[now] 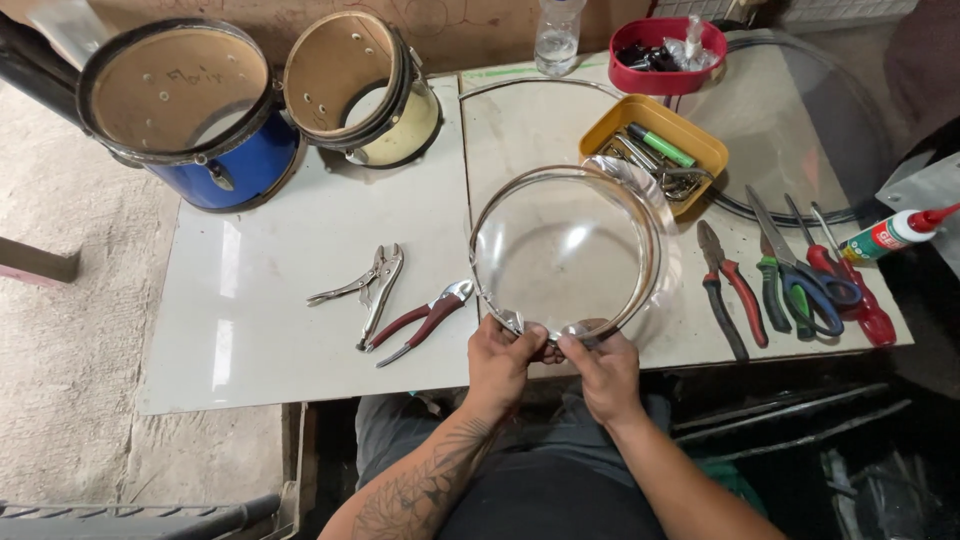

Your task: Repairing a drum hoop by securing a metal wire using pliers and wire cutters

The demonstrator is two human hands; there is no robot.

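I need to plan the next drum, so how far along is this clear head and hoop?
Done: the clear film already sits inside the metal hoop. In hand: the left hand and right hand pinch the hoop's near edge. Left: the blue drum shell and cream drum shell stand without heads.

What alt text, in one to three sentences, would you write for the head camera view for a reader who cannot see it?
Both hands, left hand and right hand, grip the near edge of a metal hoop fitted with clear film over a white table. Locking pliers and red-handled pliers lie left; two drum shells stand behind.
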